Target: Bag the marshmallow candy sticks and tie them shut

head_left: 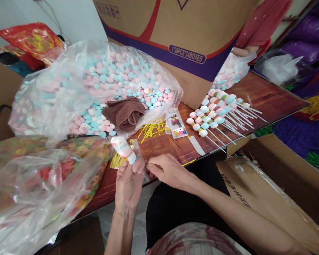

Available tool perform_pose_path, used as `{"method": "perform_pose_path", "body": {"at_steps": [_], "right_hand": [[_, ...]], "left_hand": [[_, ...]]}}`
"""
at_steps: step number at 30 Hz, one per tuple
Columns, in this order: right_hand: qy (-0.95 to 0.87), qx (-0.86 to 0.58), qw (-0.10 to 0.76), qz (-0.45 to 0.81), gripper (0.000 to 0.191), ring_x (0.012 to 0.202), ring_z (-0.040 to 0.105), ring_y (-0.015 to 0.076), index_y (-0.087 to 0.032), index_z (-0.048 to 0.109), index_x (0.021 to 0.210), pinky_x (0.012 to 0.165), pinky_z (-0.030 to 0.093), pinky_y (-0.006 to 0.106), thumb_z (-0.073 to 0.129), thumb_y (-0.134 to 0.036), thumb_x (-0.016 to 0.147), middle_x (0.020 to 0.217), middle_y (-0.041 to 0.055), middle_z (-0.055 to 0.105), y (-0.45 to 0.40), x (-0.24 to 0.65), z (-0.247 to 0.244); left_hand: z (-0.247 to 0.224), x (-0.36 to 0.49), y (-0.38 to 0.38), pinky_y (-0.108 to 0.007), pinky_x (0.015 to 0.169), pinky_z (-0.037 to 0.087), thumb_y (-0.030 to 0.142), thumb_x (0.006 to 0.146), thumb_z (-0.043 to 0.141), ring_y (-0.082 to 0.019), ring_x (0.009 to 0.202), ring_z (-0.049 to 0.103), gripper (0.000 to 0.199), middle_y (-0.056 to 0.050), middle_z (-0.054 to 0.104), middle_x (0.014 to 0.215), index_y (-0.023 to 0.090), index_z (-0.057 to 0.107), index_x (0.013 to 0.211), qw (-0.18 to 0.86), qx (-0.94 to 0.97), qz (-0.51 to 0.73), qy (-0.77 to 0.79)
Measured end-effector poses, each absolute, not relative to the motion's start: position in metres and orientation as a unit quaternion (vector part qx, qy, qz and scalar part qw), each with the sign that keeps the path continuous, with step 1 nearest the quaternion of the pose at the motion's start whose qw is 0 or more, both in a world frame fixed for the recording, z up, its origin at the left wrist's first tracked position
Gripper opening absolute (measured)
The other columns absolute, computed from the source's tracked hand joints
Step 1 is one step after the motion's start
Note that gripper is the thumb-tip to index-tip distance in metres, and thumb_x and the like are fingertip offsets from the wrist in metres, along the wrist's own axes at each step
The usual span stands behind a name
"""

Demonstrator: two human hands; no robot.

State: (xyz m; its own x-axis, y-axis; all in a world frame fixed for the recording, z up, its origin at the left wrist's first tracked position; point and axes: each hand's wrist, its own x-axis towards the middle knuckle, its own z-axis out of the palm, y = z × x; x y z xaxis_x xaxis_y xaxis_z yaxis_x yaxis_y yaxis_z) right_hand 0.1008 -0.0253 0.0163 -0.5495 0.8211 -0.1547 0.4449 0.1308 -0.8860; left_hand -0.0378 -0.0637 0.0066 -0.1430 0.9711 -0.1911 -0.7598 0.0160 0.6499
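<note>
My left hand is closed around the lower part of a marshmallow skewer, pink, white and blue, which stands tilted above the fingers. Clear plastic film shows just behind it. Close beside, my right hand has its thumb and fingers pinched together near the left fingertips; what they hold is too small to make out. Gold twist ties lie just behind the left hand. Finished marshmallow skewers with white sticks lie in a pile to the right.
A big clear bag of loose marshmallows fills the back left, with a brown cloth at its mouth. Yellow ties and printed cards lie nearby. A bag of gummy rings, a large carton and an open box surround me.
</note>
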Motion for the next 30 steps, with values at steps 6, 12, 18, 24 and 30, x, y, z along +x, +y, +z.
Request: {"method": "perform_pose_path", "body": {"at_steps": [6,12,18,24,30], "right_hand": [[-0.859,-0.506,0.067,0.024,0.026,0.093,0.059,0.0272,-0.011,0.069,0.092,0.075,0.042,0.036,0.043,-0.007,0.092,0.097,0.0162,0.067,0.038,0.111,0.014],[-0.959,-0.265,0.050,-0.091,0.027,0.095,0.055,0.0266,-0.013,0.067,0.091,0.086,0.041,0.042,0.041,-0.011,0.097,0.094,0.0123,0.066,0.082,0.117,0.000],[-0.969,-0.198,0.070,-0.127,0.029,0.089,0.054,0.0251,-0.011,0.064,0.090,0.079,0.043,0.040,0.036,-0.003,0.094,0.090,0.0136,0.064,0.095,0.118,-0.002],[-0.910,-0.288,0.291,0.064,0.015,0.081,0.052,0.0185,-0.017,0.058,0.089,0.070,0.043,0.031,0.044,-0.012,0.092,0.095,0.0086,0.058,0.080,0.129,-0.011],[-0.621,-0.421,0.498,0.434,0.005,0.057,0.050,0.0106,-0.021,0.050,0.088,0.055,0.041,0.025,0.053,-0.025,0.087,0.072,-0.0039,0.055,0.045,0.122,-0.012]], "left_hand": [[0.003,-0.043,-0.058,-0.017,0.056,0.041,0.015,0.078,0.074,-0.008,0.062,0.040,0.014,0.000,0.044,0.070,0.012,0.067,0.089,0.631,0.154,0.661,0.378],[-0.005,-0.040,-0.057,-0.015,0.060,0.043,0.013,0.077,0.075,-0.007,0.067,0.044,0.021,-0.003,0.052,0.080,0.012,0.067,0.096,0.641,0.143,0.643,0.394],[-0.004,-0.038,-0.054,-0.017,0.056,0.043,0.015,0.074,0.079,-0.007,0.060,0.045,0.022,0.000,0.054,0.077,0.018,0.062,0.088,0.643,0.124,0.656,0.376],[0.003,-0.038,-0.050,-0.014,0.046,0.031,0.021,0.076,0.079,-0.003,0.049,0.032,0.023,0.002,0.054,0.070,0.017,0.058,0.084,0.627,0.140,0.659,0.391],[-0.004,-0.023,-0.038,-0.014,0.046,0.027,0.017,0.074,0.077,-0.003,0.050,0.032,0.024,0.001,0.056,0.070,0.016,0.055,0.085,0.595,0.156,0.664,0.425]]}}
